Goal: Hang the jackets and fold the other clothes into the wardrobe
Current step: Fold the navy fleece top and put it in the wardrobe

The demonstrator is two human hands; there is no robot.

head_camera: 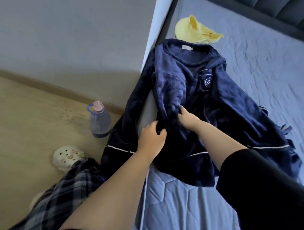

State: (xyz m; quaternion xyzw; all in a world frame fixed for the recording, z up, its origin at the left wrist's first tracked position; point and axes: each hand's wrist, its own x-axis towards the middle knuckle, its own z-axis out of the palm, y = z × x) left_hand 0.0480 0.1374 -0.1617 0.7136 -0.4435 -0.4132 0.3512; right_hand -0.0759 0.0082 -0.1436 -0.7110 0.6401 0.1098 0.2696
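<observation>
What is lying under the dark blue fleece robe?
The dark blue fleece robe lies on the light blue quilted bed cover, its left part hanging over the bed edge towards the floor. The left hand and right hand grip its fabric. Anything beneath is hidden.

A clear plastic water bottle [100,120] with a pink cap stands on the wooden floor [24,118] at left beside a blue quilted bed [255,71], with a white perforated clog [68,157] nearer, below a plain grey wall [64,31].

L hand [151,138] & R hand [188,117] both extended, fingers curled (pinching).
</observation>
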